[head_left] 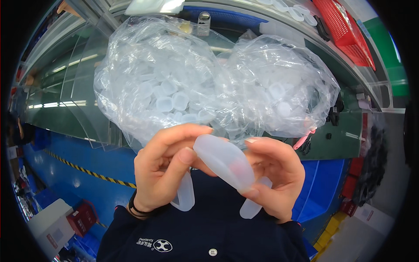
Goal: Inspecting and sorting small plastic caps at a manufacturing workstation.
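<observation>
Between my two hands is a frosted, translucent oval plastic piece (224, 161), tilted down to the right. My left hand (155, 168) is closed on its upper left end, thumb and fingers bent. My right hand (279, 174) pinches its lower right end, with the thumb underneath. A second frosted piece (187, 196) pokes out below my left hand, and a third piece (255, 207) below my right palm. Beyond my hands, clear plastic bags (126, 70) lie on the green table (345, 146), holding many similar frosted pieces (165, 104).
A small bottle (204, 24) stands behind the bags. At the back right is a red basket (345, 32). A pink-handled tool (302, 140) lies by the right bag. Blue bins (316, 183) sit below the table edge, and clear sheets (80, 83) stand at the left.
</observation>
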